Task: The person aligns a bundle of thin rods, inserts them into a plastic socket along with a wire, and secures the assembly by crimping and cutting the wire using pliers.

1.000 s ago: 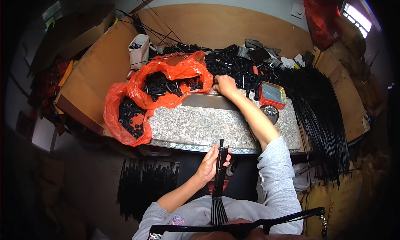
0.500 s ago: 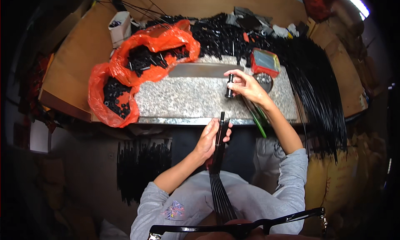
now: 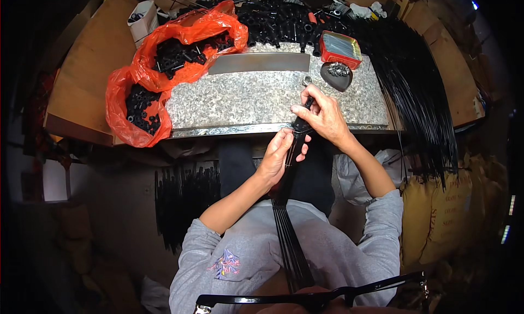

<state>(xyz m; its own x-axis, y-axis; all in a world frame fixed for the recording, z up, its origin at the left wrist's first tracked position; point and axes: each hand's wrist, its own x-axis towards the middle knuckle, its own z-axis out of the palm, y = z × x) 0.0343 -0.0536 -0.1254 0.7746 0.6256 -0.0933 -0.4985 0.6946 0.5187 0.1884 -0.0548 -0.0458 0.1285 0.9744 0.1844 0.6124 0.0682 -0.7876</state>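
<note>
My left hand [image 3: 278, 157] is wrapped around the upper end of a folded umbrella frame [image 3: 289, 232], whose thin black ribs run down across my lap. Just above those fingers, my right hand [image 3: 326, 117] pinches a black tubular fitting [image 3: 309, 102] at the top of the frame. Both hands nearly meet in front of the table's edge; the fingers partly hide where fitting and frame join. A shiny metal ring-shaped piece [image 3: 307, 81] shows beyond the right fingertips; whether it is held, I cannot tell.
Red plastic bags [image 3: 117, 101] of small black parts lie at the left of the stone tabletop [image 3: 229, 106], beside a metal bar [image 3: 259, 63]. Black fittings [image 3: 273, 25] heap behind. At right are a red tray [image 3: 341, 46], a dark dish [image 3: 337, 76] and long black rods [image 3: 420, 96].
My right hand has brought the black fitting down from above the tabletop to the upper end of the frame. My left hand keeps its grip. The view has shifted, so the table sits higher.
</note>
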